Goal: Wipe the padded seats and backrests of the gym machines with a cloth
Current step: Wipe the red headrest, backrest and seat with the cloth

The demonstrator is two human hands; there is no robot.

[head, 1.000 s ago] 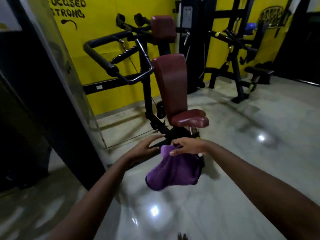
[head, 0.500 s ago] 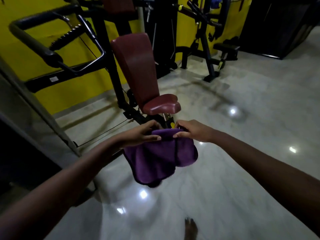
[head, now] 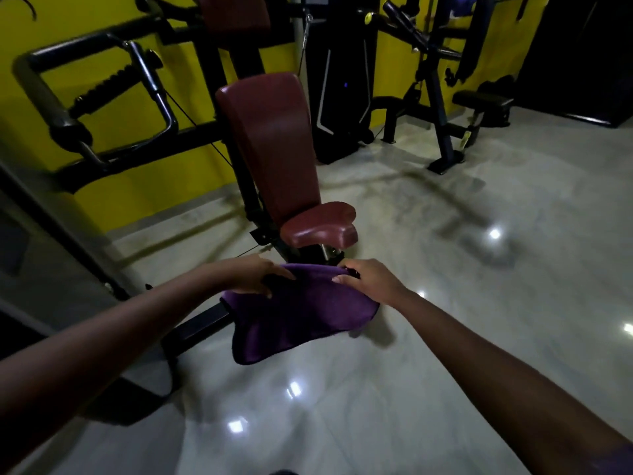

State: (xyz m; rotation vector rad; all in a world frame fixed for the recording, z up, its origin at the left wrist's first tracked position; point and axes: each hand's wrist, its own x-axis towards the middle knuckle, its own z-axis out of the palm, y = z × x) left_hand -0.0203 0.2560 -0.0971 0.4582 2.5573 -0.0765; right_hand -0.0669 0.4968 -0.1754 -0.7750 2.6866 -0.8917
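Both my arms are out in front, with the cloth (head: 298, 317) stretched between my hands.
- Left hand (head: 253, 274): fingers curled over the cloth's top edge at its left end and clamped on the fabric.
- Right hand (head: 368, 281): thumb and fingers pinching the same top edge at its right end.
- Cloth: purple, hanging slack below both hands in folds. It is in the air over the floor (head: 445, 337), on the near side of the seat (head: 318, 226) and close to it, with no contact between them.
- Floor: glossy pale tile, with light spots reflected on the near side of the seat and to its right.
- A black base bar (head: 198, 325) runs along the floor to the near left of the seat, partly behind the cloth.
- A grey slanted column (head: 51, 269) stands well to the left of the seat.
- Seat: dark red padding, small and lobed, on a metal post.
- The backrest (head: 270, 142) rises directly behind the seat, tall and leaning back, in the same dark red padding.
- A second dark red pad (head: 233, 15) sits above the backrest, cut off by the top of the frame.
- Black handle frame (head: 96, 94): behind and to the left of the seat, with a ribbed grip inside the loop.
- Yellow wall (head: 120, 200): behind the seat.
- A black weight-stack housing (head: 339, 90) stands behind and to the right of the seat, against the wall.
- Another black machine frame (head: 435, 97) stands further right of the seat, with a black padded bench (head: 483, 101) beside it.
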